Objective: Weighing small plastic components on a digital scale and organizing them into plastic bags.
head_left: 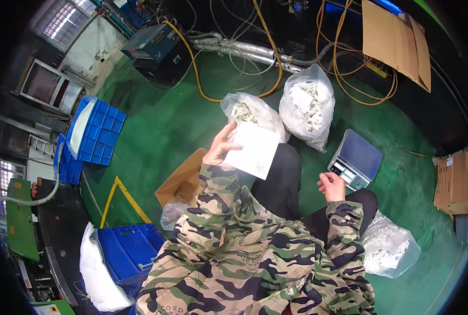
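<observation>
My left hand [222, 147] grips a white sheet [254, 149] by its left edge, thumb on top. The sheet is blank but for a small square printed code near its lower right corner. It hangs above my dark-trousered knee and in front of a clear plastic bag [250, 107] of small whitish pieces. Over by the digital scale [359, 157], my right hand [332, 186] is raised with its fingers curled together; whether anything small is between them is hidden. The scale stands on the green floor, its flat platform bare and its keypad side toward me.
Another full bag [308, 105] stands beyond my knees, and one more [389, 249] lies at my right. Near my left arm are an opened cardboard box [179, 178] and a blue crate [126, 247]. Blue crates [104, 134] stand farther left; a brown carton [453, 184] is far right.
</observation>
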`<state>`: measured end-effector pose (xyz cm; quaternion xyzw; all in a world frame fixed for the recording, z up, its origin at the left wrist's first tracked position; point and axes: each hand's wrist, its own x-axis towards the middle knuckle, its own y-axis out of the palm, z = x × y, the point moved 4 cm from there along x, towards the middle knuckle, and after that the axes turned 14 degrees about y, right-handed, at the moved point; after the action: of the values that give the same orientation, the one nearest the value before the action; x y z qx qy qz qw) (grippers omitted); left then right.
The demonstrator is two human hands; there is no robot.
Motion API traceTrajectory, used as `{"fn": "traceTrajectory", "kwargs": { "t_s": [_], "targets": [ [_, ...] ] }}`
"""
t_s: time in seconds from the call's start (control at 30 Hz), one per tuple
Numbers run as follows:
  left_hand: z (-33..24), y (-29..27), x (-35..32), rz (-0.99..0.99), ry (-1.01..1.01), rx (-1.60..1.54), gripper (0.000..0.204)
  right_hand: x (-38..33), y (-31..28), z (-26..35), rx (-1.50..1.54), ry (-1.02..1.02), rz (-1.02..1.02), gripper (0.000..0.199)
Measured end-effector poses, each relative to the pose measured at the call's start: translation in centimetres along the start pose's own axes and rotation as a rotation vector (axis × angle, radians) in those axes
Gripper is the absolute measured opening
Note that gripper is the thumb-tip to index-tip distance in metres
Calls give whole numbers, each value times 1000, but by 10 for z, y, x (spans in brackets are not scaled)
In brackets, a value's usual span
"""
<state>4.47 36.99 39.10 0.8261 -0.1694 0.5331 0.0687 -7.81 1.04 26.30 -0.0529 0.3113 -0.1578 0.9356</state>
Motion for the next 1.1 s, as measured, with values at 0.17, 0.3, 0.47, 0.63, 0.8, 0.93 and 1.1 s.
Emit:
{"fn": "traceTrajectory", "kwargs": {
  "t_s": [0.17, 0.3, 0.47, 0.63, 0.8, 0.93, 1.1],
  "targets": [
    [-6, 12, 0, 0, -35, 42, 19, -1, 7, 1, 47, 16, 6, 25],
    [-4, 22, 8, 31, -127, -129, 22, -5, 7, 6, 60, 22, 24, 27],
    [-13, 43, 0, 8, -305, -188, 24, -15, 5, 19, 206, 14, 160, 36],
    [-20, 81, -10, 18, -397, -88, 24, -39, 12, 32, 301, -91, 444, 52],
    [-16, 127, -30, 111, -531, 120, 33, -60, 17, 32, 420, -132, 594, 55],
    [-17, 149, -36, 178, -454, 132, 34, -62, 15, 29, 347, -127, 520, 38],
    [-23, 159, -34, 277, -449, 280, 35, -57, 7, 28, 423, -87, 436, 22]
  ]
}}
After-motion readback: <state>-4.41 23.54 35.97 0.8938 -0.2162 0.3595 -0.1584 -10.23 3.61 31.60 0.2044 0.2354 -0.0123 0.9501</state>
